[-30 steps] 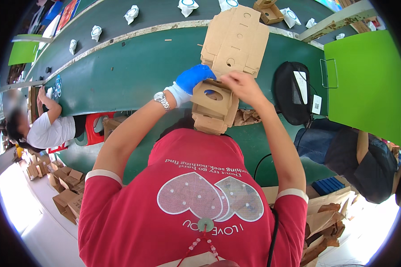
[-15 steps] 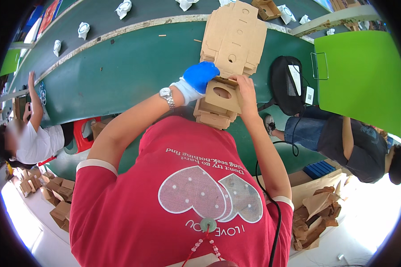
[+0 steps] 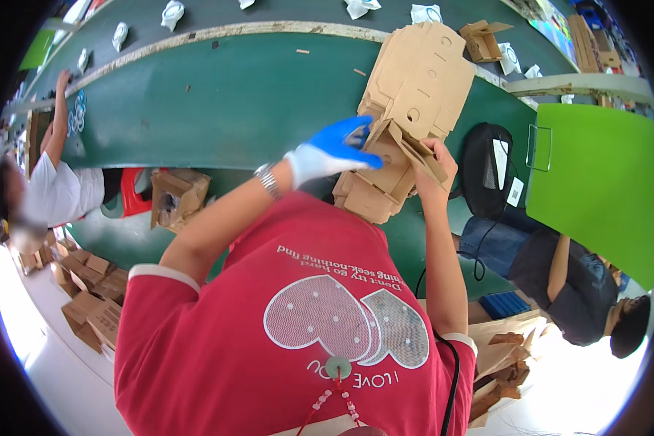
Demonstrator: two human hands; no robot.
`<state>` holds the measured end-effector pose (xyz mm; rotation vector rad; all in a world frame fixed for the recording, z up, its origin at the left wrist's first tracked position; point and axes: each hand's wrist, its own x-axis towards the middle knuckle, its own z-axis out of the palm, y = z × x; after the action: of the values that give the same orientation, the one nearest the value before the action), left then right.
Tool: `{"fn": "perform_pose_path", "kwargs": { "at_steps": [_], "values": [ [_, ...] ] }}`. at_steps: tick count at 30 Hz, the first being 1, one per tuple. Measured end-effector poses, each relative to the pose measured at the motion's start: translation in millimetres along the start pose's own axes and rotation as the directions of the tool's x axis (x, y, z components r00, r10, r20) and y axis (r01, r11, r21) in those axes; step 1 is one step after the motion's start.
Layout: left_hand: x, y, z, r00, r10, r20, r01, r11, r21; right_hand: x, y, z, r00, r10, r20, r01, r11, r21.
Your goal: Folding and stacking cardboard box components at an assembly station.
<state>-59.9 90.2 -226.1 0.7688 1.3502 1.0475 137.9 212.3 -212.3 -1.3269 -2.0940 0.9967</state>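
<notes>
In front of my chest a small brown cardboard box (image 3: pixel 389 166) is partly folded, its walls and a flap raised at the right. My left hand (image 3: pixel 332 147), in a white glove with blue palm and fingers, is at the box's left side; its fingers are spread apart, gripping nothing. The bare right hand (image 3: pixel 437 161) pinches the raised flap between thumb and fingers; some fingertips are hidden behind the cardboard. Just beyond the box lies a stack of flat cardboard blanks (image 3: pixel 421 80) with round and slit cut-outs. More folded cardboard (image 3: pixel 367 201) sticks out below the box, toward me.
A green bench (image 3: pixel 261 109) borders a dark conveyor (image 3: pixel 218 16) carrying several white wrapped items. A black mesh case (image 3: pixel 487 166) and a green panel (image 3: pixel 596 182) stand at the right. Co-workers sit at both sides. An open carton (image 3: pixel 178 198) sits beside a red stool (image 3: pixel 133 190).
My left hand has loosened from the box and spread its fingers. The right hand has swung the holed flap up and to the right. My view has shifted, and the conveyor items have moved.
</notes>
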Motion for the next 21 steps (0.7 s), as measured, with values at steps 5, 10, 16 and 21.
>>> {"fn": "perform_pose_path", "kwargs": {
  "at_steps": [5, 10, 16, 21],
  "values": [
    [-25.7, 10.6, -35.6, 0.995, 0.029, -0.098, -0.047, 0.980, -0.195, 20.8, -30.6, 9.3, 0.971, 0.014, 0.239, -0.061, 0.979, 0.192],
    [57.7, 12.0, -153.9, 0.856, -0.172, -0.487, -0.110, 0.861, -0.497, 12.8, -30.8, -18.6, 0.992, 0.126, 0.019, -0.121, 0.891, 0.437],
    [188.6, 41.1, -268.9, 0.765, -0.042, -0.643, -0.204, 0.931, -0.303, -57.5, 19.4, -19.5, 0.974, 0.188, -0.128, -0.177, 0.980, 0.096],
    [179.1, 53.8, -233.1, 0.735, 0.046, -0.676, -0.038, 0.999, 0.026, -89.0, 30.9, 13.1, 0.969, 0.229, -0.096, -0.238, 0.966, -0.099]
  ]
}}
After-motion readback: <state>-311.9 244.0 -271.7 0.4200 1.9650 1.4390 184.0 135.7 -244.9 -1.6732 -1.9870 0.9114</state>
